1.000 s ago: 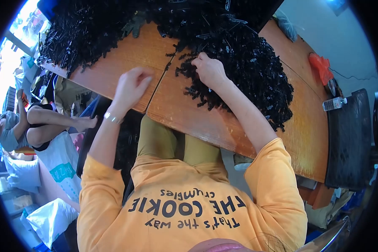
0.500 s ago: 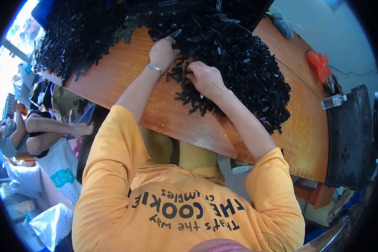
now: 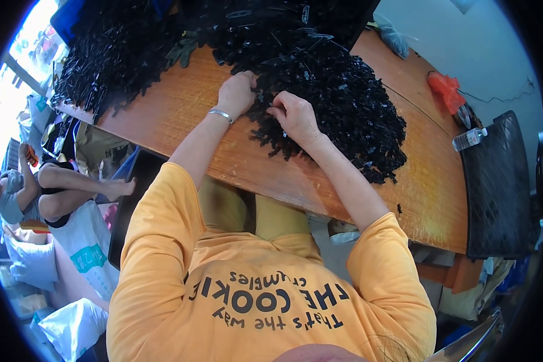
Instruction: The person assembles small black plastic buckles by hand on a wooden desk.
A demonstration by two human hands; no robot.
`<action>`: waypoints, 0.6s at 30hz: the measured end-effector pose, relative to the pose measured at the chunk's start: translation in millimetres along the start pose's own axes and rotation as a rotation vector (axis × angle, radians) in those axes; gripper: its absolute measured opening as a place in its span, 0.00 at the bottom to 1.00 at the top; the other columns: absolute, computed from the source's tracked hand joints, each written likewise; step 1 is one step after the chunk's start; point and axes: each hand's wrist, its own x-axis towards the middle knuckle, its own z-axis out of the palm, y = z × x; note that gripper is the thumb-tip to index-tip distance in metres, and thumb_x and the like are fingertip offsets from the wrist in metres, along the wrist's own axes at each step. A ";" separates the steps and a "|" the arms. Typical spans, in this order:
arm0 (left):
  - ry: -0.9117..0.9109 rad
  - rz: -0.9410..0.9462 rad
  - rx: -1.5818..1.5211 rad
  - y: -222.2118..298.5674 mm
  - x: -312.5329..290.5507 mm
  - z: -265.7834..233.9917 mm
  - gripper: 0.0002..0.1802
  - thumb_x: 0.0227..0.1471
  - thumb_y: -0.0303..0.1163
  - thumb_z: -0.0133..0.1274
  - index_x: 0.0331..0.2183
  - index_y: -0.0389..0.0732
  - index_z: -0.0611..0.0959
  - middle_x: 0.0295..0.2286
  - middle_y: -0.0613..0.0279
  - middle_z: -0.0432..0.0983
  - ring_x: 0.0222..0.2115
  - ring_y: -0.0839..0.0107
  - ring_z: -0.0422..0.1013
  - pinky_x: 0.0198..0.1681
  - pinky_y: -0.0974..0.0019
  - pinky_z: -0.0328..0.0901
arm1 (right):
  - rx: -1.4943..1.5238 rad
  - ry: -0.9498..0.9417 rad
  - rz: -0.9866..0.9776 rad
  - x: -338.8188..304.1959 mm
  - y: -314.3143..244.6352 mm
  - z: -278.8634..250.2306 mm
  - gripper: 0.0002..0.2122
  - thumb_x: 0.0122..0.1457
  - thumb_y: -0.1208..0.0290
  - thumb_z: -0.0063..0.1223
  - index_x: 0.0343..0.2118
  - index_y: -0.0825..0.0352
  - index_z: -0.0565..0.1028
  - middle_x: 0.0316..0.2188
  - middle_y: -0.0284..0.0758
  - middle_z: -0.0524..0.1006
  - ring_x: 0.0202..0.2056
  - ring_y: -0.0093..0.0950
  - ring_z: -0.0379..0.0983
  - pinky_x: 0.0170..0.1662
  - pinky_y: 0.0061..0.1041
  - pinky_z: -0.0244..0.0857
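Past the near edge of the desk, left hand and right hand curl at black pieces, apparently picking; grips unclear. Another pick calls for fingertip precision.

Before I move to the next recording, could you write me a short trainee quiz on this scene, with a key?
1. Which of the person's wrists wears the shiny silver bracelet?
2. True or false: the left hand and right hand are both at the large heap of small black pieces.
3. What colour is the crumpled plastic bag above the clear plastic bottle in the picture? A) green; B) red; C) white.

Key: 1. The left; 2. True; 3. B.
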 end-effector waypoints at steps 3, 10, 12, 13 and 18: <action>0.045 0.035 -0.096 1.2 -5.3 0.2 0.18 0.46 0.26 0.69 0.41 0.42 0.83 0.36 0.54 0.84 0.40 0.53 0.81 0.46 0.54 0.74 | 0.035 0.070 -0.021 -4.7 1.5 0.6 0.06 0.57 0.74 0.67 0.31 0.67 0.78 0.30 0.43 0.81 0.34 0.45 0.80 0.37 0.38 0.74; -0.064 -0.133 -0.980 4.6 -23.5 -14.6 0.20 0.55 0.22 0.65 0.49 0.35 0.81 0.40 0.61 0.84 0.42 0.69 0.81 0.44 0.66 0.76 | 0.153 0.229 -0.036 -6.8 -17.6 -5.6 0.05 0.59 0.81 0.65 0.36 0.70 0.80 0.31 0.37 0.81 0.30 0.29 0.81 0.35 0.25 0.74; -0.131 -0.187 -1.247 17.2 -40.3 -26.4 0.18 0.57 0.20 0.64 0.49 0.34 0.80 0.39 0.66 0.82 0.41 0.75 0.80 0.41 0.71 0.77 | 0.395 0.314 0.043 -8.2 -25.7 -8.2 0.04 0.61 0.83 0.64 0.37 0.70 0.80 0.32 0.33 0.79 0.31 0.22 0.80 0.36 0.21 0.74; -0.172 -0.181 -1.339 17.9 -47.7 -30.5 0.18 0.59 0.19 0.63 0.50 0.36 0.79 0.41 0.65 0.82 0.42 0.75 0.79 0.44 0.70 0.78 | 0.416 0.313 0.035 -8.3 -32.2 -10.1 0.04 0.61 0.84 0.63 0.37 0.70 0.79 0.35 0.31 0.78 0.33 0.19 0.78 0.36 0.18 0.73; -0.223 -0.156 -1.553 31.0 -79.2 -42.4 0.22 0.58 0.20 0.64 0.53 0.38 0.78 0.44 0.63 0.80 0.45 0.73 0.78 0.48 0.68 0.77 | 0.421 0.392 -0.052 -7.1 -61.5 -17.7 0.05 0.58 0.84 0.65 0.35 0.69 0.79 0.33 0.35 0.77 0.31 0.26 0.78 0.33 0.23 0.72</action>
